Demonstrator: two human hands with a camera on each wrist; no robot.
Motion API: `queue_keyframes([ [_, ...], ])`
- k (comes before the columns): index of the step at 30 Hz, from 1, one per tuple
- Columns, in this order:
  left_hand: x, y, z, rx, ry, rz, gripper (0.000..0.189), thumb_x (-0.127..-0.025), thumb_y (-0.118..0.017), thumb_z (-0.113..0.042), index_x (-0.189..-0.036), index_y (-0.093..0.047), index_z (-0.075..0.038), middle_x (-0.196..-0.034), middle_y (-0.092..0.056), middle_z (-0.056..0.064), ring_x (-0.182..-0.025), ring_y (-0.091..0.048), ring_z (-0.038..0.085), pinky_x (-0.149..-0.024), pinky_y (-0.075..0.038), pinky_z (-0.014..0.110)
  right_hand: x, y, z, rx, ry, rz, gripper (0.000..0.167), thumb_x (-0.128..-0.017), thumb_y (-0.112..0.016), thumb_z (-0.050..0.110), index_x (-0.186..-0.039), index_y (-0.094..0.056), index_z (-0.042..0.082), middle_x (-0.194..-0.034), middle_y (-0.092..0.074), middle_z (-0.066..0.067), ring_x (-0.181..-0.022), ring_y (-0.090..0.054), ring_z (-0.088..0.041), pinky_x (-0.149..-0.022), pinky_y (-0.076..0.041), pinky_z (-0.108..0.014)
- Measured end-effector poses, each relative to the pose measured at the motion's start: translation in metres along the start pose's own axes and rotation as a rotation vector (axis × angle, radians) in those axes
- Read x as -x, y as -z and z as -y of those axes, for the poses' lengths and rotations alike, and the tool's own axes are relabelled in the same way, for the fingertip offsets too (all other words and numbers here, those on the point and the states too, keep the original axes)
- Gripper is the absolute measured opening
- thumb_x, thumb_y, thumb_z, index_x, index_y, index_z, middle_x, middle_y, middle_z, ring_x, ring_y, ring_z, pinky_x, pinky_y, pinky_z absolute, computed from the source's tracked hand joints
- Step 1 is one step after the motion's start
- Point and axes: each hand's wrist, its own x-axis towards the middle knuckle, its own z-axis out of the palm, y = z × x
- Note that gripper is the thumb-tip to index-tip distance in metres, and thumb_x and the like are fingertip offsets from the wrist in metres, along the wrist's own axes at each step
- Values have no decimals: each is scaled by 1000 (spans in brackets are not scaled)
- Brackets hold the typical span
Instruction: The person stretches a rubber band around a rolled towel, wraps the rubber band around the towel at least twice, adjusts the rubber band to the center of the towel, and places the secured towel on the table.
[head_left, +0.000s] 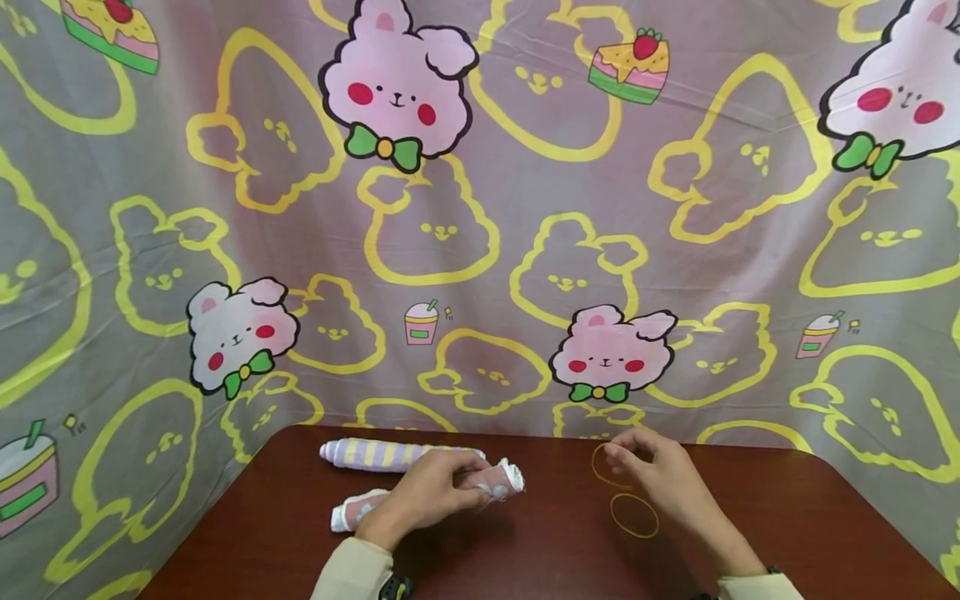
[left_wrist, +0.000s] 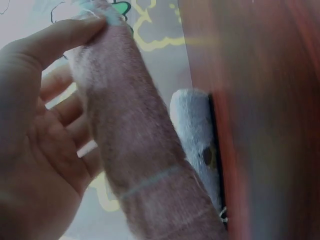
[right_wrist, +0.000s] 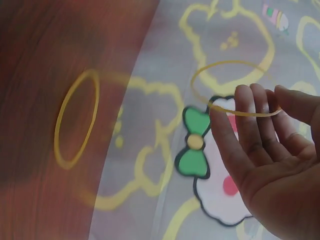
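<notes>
My left hand (head_left: 431,492) grips a rolled pink towel (left_wrist: 125,110) with pale patches and white ends, thumb laid along its upper side. The roll slants over the table, its middle hidden by the hand in the head view. Over to the right, my right hand (head_left: 663,475) pinches a yellow rubber band (right_wrist: 235,62) between thumb and fingertips, and the loop hangs round and slack. Below that hand a second rubber band (right_wrist: 57,125) lies flat on the table. A striped yellow and lilac rolled towel (head_left: 375,454) lies behind the left hand.
The dark red-brown table (head_left: 555,550) ends at a hanging cloth (head_left: 510,192) printed with bunnies, cakes and cups, which closes off the back and sides. A dark watch (head_left: 396,587) sits at the left wrist by the pale sleeve (head_left: 351,575).
</notes>
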Motion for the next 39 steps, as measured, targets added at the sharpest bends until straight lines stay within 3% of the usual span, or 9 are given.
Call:
queue_keyframes([
  [4,-2,-4,-9,46,-60,0,22,-89,-85,-16,-110,-81,-17,-97,-73,-14,-86,-61,1,-80,-52,27,3,-9,8,-96,64,17,7,-99,-75,10,-99,-76,3,-87,-74,0,-79,-72,-13,-71,-60,-29],
  [10,-5,-10,-27,84,-119,8,29,-89,-86,-13,-118,-82,-15,-99,-76,-10,-85,-61,-1,-78,-52,23,8,-22,22,-25,97,-10,4,-96,-79,13,-93,-78,14,-87,-73,8,-74,-65,-8,-67,-54,-26],
  [15,-7,-14,-41,79,-120,18,37,-85,-90,-12,-118,-75,-19,-94,-77,-14,-76,-60,-6,-70,-48,19,13,-30,29,-20,98,-24,4,-95,-81,14,-94,-77,14,-84,-72,9,-71,-63,-8,-64,-51,-26],
  [19,-7,-18,-48,72,-123,34,41,-81,-92,-11,-114,-68,-18,-93,-78,-15,-78,-61,-11,-71,-48,16,14,-35,32,-32,109,-14,4,-94,-82,13,-94,-78,15,-81,-70,10,-71,-61,-9,-63,-51,-27],
  [22,-8,-21,-51,64,-105,54,47,-79,-92,-11,-119,-67,-17,-93,-78,-17,-80,-62,-13,-75,-49,15,16,-37,35,-48,130,15,3,-95,-81,15,-94,-78,15,-82,-70,10,-71,-62,-10,-64,-52,-27],
  [29,-9,-24,-57,34,-70,100,58,-80,-94,-17,-132,-67,-16,-91,-76,-22,-79,-61,-15,-73,-49,14,20,-41,40,-89,266,108,4,-97,-80,21,-99,-80,19,-89,-73,12,-77,-70,-11,-69,-58,-29],
  [34,-8,-25,-55,23,-94,35,36,-81,-94,-17,-112,-77,-19,-89,-76,-18,-75,-58,-13,-67,-46,13,22,-42,41,-44,393,97,6,-94,-81,18,-98,-81,23,-90,-70,15,-80,-65,-7,-69,-56,-27],
  [39,-7,-25,-50,-4,-117,-69,23,-81,-93,-15,-100,-81,-20,-80,-69,-19,-66,-51,-9,-60,-43,13,21,-41,41,-5,427,52,14,-91,-84,13,-95,-80,26,-86,-67,18,-74,-59,-5,-63,-51,-25],
])
